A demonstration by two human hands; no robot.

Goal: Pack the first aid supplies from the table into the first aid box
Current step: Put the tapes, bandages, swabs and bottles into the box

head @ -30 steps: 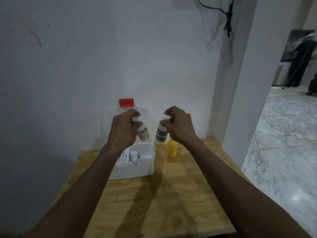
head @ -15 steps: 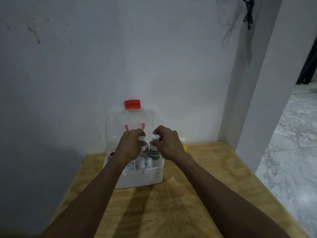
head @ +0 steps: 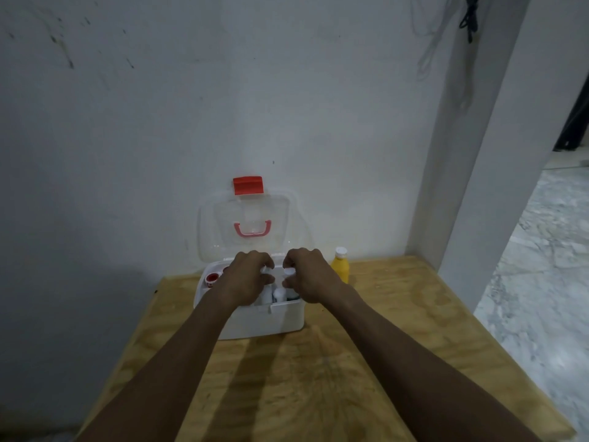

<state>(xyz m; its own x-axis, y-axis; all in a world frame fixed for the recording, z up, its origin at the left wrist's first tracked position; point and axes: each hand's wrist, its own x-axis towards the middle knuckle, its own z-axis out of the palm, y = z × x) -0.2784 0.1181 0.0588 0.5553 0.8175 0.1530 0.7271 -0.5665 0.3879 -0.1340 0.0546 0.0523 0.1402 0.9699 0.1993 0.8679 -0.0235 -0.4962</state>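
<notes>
Reaching into the open first aid box [head: 264,320] at the bench's [head: 318,378] rear, left hand [head: 247,279] and right hand [head: 307,275] each pinch a white-capped bottle; yellow bottle [head: 340,267] stands beside it.

Under my hands I saw a white first aid box [head: 264,323], its clear lid [head: 251,224] carrying a red latch [head: 248,185] and a pink handle [head: 252,228]. Right of my right hand [head: 307,275] stood a yellow bottle [head: 340,271] with a white cap. The table [head: 318,378] showed tan wood grain.
</notes>
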